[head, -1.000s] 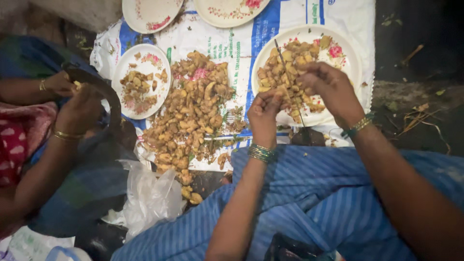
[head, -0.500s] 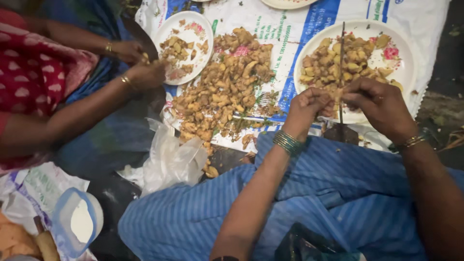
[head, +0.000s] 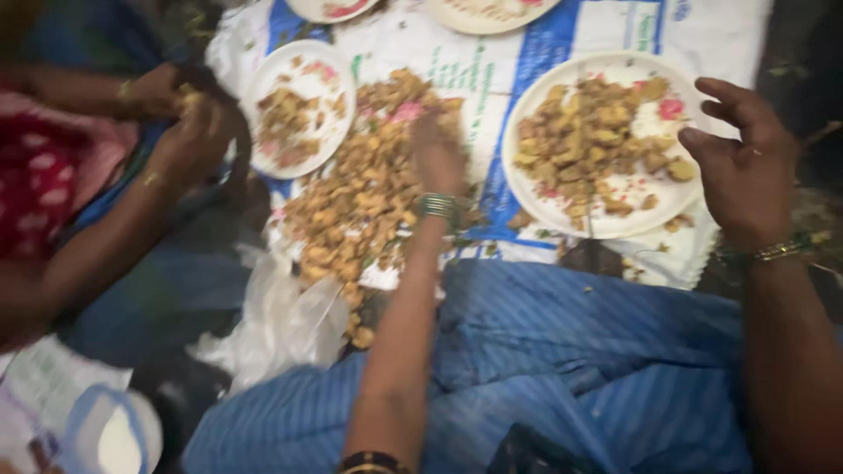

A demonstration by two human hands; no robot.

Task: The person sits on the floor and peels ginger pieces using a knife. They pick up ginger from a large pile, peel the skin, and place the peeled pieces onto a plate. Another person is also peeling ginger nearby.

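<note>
Two hands work here: the left hand [head: 436, 151] reaches into the heap of brown pieces [head: 364, 197], its grip blurred beyond telling; the right hand [head: 745, 167] hovers open beside the white plate [head: 606, 219], on a white-and-blue printed sack [head: 527, 79].

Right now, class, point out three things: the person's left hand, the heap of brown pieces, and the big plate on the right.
left hand [head: 436, 154], head view, back of the hand.
heap [head: 356, 206], head view, middle of the pile.
big plate [head: 645, 219], head view, bare lower rim.
</note>
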